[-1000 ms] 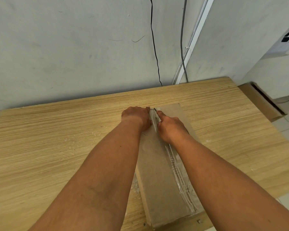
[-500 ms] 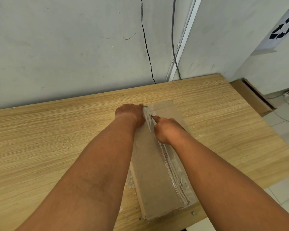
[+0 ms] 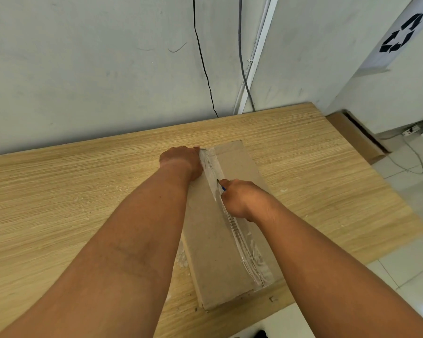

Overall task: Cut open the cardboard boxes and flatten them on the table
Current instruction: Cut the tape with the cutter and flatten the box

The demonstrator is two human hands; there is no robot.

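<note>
A long brown cardboard box lies on the wooden table, with a strip of clear tape running along its top seam. My left hand presses down on the box's far left corner, fingers curled over the edge. My right hand is closed around a small cutter with a blue body, its tip on the tape about a third of the way from the far end. The tape behind the cutter, toward the far end, looks slit and pale.
The table stands against a grey wall with two hanging cables and a white conduit. Flattened cardboard leans beside a white bin with a recycling mark at right. A power strip lies on the tiled floor.
My right hand has drawn the cutter along the tape toward me, away from the left hand. The left hand stays on the far corner. The view has shifted slightly.
</note>
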